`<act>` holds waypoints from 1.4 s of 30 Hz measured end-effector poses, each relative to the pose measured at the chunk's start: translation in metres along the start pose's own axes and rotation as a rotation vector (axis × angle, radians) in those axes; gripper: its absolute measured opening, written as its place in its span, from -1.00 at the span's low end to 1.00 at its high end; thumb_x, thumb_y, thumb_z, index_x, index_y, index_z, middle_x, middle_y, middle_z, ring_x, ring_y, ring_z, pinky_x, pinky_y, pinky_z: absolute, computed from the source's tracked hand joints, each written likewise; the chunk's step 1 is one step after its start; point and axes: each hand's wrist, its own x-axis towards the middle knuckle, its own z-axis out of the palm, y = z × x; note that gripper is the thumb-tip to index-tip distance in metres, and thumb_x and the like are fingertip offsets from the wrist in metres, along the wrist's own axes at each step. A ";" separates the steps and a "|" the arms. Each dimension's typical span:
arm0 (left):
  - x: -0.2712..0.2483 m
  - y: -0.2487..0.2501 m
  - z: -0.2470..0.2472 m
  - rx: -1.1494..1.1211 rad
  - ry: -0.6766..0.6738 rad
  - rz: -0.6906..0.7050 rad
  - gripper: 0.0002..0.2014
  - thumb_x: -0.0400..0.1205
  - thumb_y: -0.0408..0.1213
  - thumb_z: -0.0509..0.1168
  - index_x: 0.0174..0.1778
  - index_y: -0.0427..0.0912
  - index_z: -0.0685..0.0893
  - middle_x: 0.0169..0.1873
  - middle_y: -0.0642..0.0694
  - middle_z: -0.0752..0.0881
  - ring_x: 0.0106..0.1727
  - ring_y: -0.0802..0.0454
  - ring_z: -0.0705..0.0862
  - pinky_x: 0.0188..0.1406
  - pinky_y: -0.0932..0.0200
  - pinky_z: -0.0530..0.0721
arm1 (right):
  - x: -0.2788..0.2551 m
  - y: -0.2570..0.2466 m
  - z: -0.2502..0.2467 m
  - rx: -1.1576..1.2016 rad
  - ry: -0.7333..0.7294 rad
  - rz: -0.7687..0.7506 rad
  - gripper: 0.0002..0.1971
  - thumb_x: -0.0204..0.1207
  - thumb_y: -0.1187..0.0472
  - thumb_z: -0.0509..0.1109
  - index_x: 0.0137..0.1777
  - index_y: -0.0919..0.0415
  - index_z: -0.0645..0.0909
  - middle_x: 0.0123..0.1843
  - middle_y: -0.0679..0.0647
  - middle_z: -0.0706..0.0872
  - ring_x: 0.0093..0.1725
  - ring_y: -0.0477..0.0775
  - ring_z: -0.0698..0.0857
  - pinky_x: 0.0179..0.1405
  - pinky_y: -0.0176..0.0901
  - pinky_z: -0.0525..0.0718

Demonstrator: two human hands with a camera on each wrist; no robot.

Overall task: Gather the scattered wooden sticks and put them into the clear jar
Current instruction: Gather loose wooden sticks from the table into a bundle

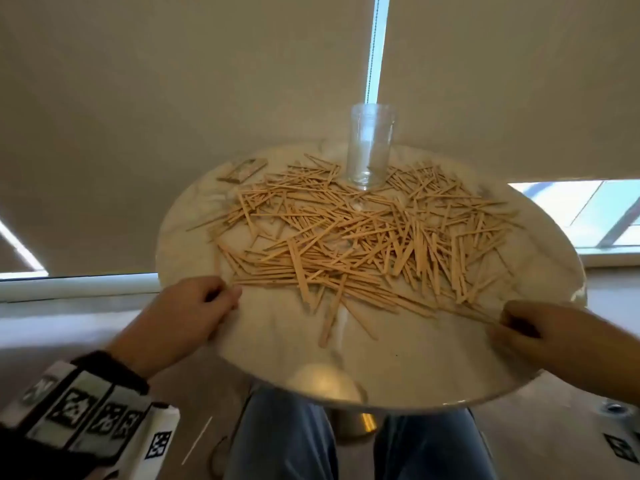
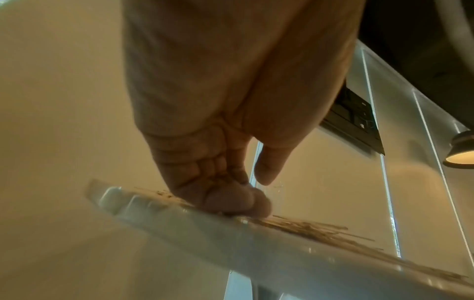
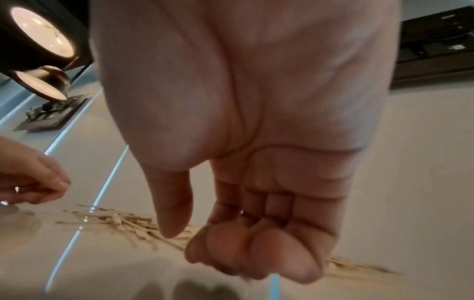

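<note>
Many thin wooden sticks lie scattered in a wide pile across a round marble table. A clear jar stands upright at the back of the pile; it looks empty. My left hand sits at the pile's near left edge, its fingers curled with the tips on the tabletop beside the sticks and its thumb held apart. At the near right edge is my right hand, fingers curled and thumb apart, next to stick ends. No stick shows inside either hand.
A small flat rectangular card lies at the table's back left. The near part of the tabletop is bare. Below the table are its gold pedestal and my legs in jeans. Closed blinds hang behind.
</note>
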 end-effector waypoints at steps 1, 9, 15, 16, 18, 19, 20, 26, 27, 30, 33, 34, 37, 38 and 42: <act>0.000 0.002 -0.003 -0.016 -0.017 -0.007 -0.66 0.71 0.01 0.26 -0.27 -0.08 0.74 -0.48 0.03 0.75 -0.47 0.19 0.69 -0.30 0.11 0.68 | 0.002 -0.007 -0.005 -0.034 -0.028 0.004 -0.64 0.53 -0.37 0.28 -0.26 -0.14 0.62 -0.36 -0.13 0.73 -0.33 -0.14 0.71 -0.19 -0.09 0.75; 0.063 0.023 -0.028 0.059 -0.150 0.180 -0.70 0.51 0.22 0.42 -0.04 0.09 0.72 -0.17 0.07 0.79 -0.13 0.13 0.75 0.05 -0.07 0.73 | 0.065 -0.121 -0.047 -0.065 -0.087 -0.314 -0.56 0.52 -0.44 0.26 0.02 -0.10 0.61 0.00 -0.13 0.73 -0.11 -0.13 0.66 -0.11 -0.17 0.65; 0.102 0.047 0.006 0.558 -0.377 0.318 0.15 0.24 0.45 0.48 0.70 0.20 0.12 0.68 0.03 0.12 0.68 -0.07 0.08 0.67 -0.15 0.17 | 0.103 -0.198 -0.030 -0.340 -0.212 -0.433 0.17 0.16 -0.63 0.39 0.62 0.17 0.34 0.53 0.16 0.43 0.45 0.21 0.45 0.44 0.11 0.55; 0.108 0.050 0.011 0.586 -0.401 0.324 0.11 0.29 0.39 0.50 0.71 0.13 0.16 0.67 -0.01 0.18 0.66 -0.09 0.15 0.65 -0.11 0.23 | 0.107 -0.204 -0.027 -0.376 -0.234 -0.427 0.15 0.16 -0.62 0.42 0.60 0.19 0.37 0.50 0.17 0.46 0.42 0.21 0.48 0.41 0.09 0.57; 0.118 0.059 0.017 0.565 -0.416 0.367 -0.14 0.43 0.18 0.52 0.62 0.01 0.37 0.50 -0.07 0.47 0.50 -0.09 0.45 0.48 0.01 0.47 | 0.114 -0.210 -0.026 -0.360 -0.282 -0.438 -0.02 0.24 -0.54 0.46 0.47 0.19 0.50 0.37 0.16 0.57 0.28 0.16 0.56 0.23 -0.01 0.64; 0.123 0.062 0.018 0.553 -0.381 0.399 -0.30 0.49 0.08 0.50 0.53 -0.01 0.46 0.38 -0.07 0.58 0.39 -0.08 0.56 0.35 0.06 0.55 | 0.119 -0.210 -0.027 -0.324 -0.292 -0.451 -0.17 0.31 -0.46 0.48 0.39 0.16 0.56 0.28 0.13 0.63 0.20 0.13 0.61 0.11 -0.08 0.64; 0.126 0.066 0.019 0.551 -0.349 0.409 -0.39 0.53 0.03 0.47 0.48 -0.02 0.49 0.30 -0.06 0.63 0.31 -0.08 0.60 0.26 0.08 0.58 | 0.123 -0.210 -0.029 -0.287 -0.299 -0.459 -0.30 0.38 -0.38 0.50 0.33 0.12 0.59 0.22 0.10 0.69 0.13 0.11 0.64 0.02 -0.12 0.62; 0.140 0.075 0.031 0.662 -0.304 0.396 -0.55 0.60 0.13 0.36 0.29 -0.06 0.58 0.15 -0.11 0.61 0.14 -0.10 0.60 0.10 0.07 0.59 | 0.144 -0.198 -0.032 -0.263 -0.280 -0.445 -0.60 0.58 0.02 0.43 0.39 0.03 0.56 0.21 0.06 0.72 0.14 0.11 0.66 0.19 0.01 0.69; 0.141 0.075 0.034 0.655 -0.305 0.399 -0.55 0.61 0.16 0.34 0.28 -0.06 0.57 0.14 -0.11 0.60 0.13 -0.10 0.59 0.10 0.06 0.59 | 0.146 -0.196 -0.031 -0.252 -0.265 -0.439 -0.62 0.60 0.10 0.40 0.41 0.02 0.55 0.22 0.06 0.71 0.15 0.11 0.66 0.17 -0.03 0.68; 0.145 0.078 0.041 0.648 -0.332 0.391 -0.53 0.63 0.13 0.33 0.35 -0.06 0.50 0.20 -0.12 0.56 0.21 -0.13 0.57 0.22 -0.04 0.60 | 0.153 -0.190 -0.027 -0.232 -0.199 -0.434 -0.67 0.64 0.21 0.31 0.38 0.01 0.55 0.18 0.06 0.72 0.11 0.10 0.66 0.08 -0.06 0.69; 0.146 0.083 0.046 0.645 -0.328 0.373 -0.61 0.67 -0.06 0.33 0.36 -0.08 0.44 0.24 -0.12 0.57 0.24 -0.14 0.57 0.27 -0.15 0.61 | 0.157 -0.183 -0.026 -0.153 -0.115 -0.431 -0.69 0.64 0.13 0.35 0.34 -0.01 0.44 0.06 0.06 0.73 -0.03 0.10 0.68 -0.03 -0.01 0.72; 0.147 0.084 0.048 0.650 -0.323 0.374 -0.64 0.68 -0.17 0.32 0.37 -0.09 0.43 0.25 -0.12 0.57 0.25 -0.14 0.58 0.27 -0.16 0.62 | 0.158 -0.179 -0.027 -0.096 -0.092 -0.425 -0.66 0.62 0.11 0.38 0.33 -0.02 0.39 0.04 0.04 0.72 -0.06 0.07 0.68 -0.07 -0.02 0.72; 0.149 0.090 0.049 0.738 -0.355 0.384 -0.64 0.69 -0.34 0.26 0.40 -0.17 0.42 0.27 -0.17 0.52 0.25 -0.19 0.60 0.24 -0.16 0.65 | 0.158 -0.169 -0.036 0.016 -0.052 -0.411 -0.54 0.57 0.05 0.48 0.37 -0.06 0.37 0.06 -0.06 0.70 -0.02 -0.02 0.67 -0.07 -0.17 0.65; 0.150 0.093 0.048 0.768 -0.360 0.383 -0.65 0.69 -0.36 0.25 0.39 -0.19 0.43 0.26 -0.19 0.49 0.20 -0.20 0.61 0.17 -0.14 0.68 | 0.158 -0.165 -0.039 0.012 -0.053 -0.407 -0.52 0.56 0.03 0.49 0.40 -0.06 0.39 0.11 -0.07 0.70 0.03 -0.02 0.66 -0.02 -0.18 0.64; 0.154 0.107 0.039 0.799 -0.383 0.373 -0.67 0.68 -0.44 0.18 0.37 -0.23 0.39 0.25 -0.25 0.46 0.06 -0.23 0.64 -0.07 -0.07 0.68 | 0.156 -0.151 -0.052 0.087 -0.064 -0.386 -0.52 0.53 0.02 0.52 0.43 -0.12 0.49 0.23 -0.11 0.67 0.12 -0.08 0.66 0.12 -0.14 0.69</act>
